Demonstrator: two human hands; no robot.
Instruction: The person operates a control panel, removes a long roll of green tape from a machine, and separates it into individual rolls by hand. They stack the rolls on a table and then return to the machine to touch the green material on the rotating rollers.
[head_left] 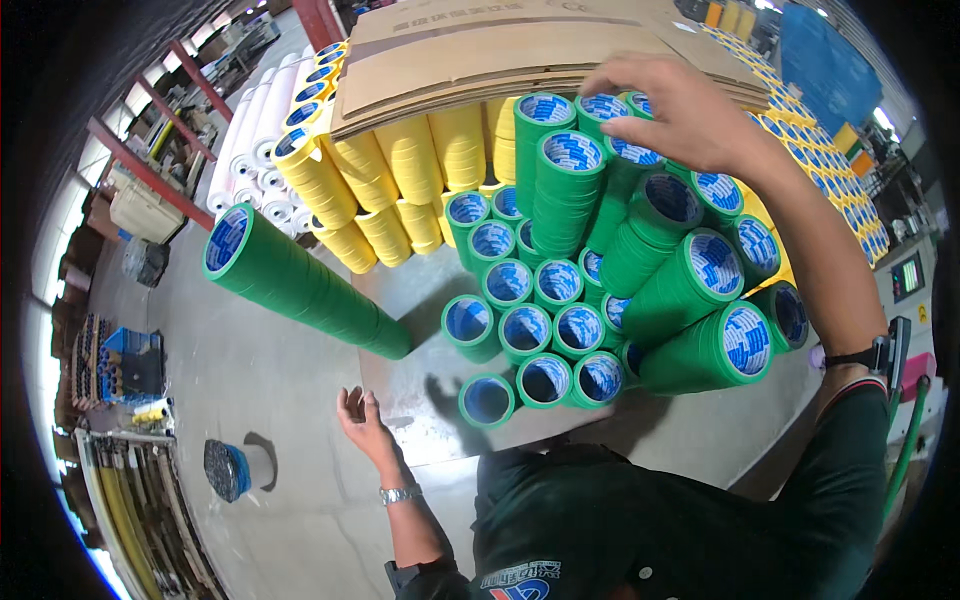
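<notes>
My right hand [685, 112] reaches over the back of a cluster of green tape roll stacks [570, 185]. Its thumb and fingers are spread and curved about the top of one stack [603, 106]; whether they touch it is hard to see. Low at the left, my left hand [366, 425] is held with fingers apart and nothing in it. Beyond that hand rises a separate tall stack of green tape rolls [305, 285]. Shorter green stacks [525, 330] stand in rows in the middle, with taller ones [710, 350] at the right. Blue-and-white printed cores show in their tops.
Flat brown cardboard sheets [500, 55] lie on yellow tape stacks [400, 160] at the back. More yellow rolls [830, 190] fill the far right, near a machine panel [908, 278]. White film rolls [255, 130] lie back left. A wrapped spool [235, 468] stands on the floor at left.
</notes>
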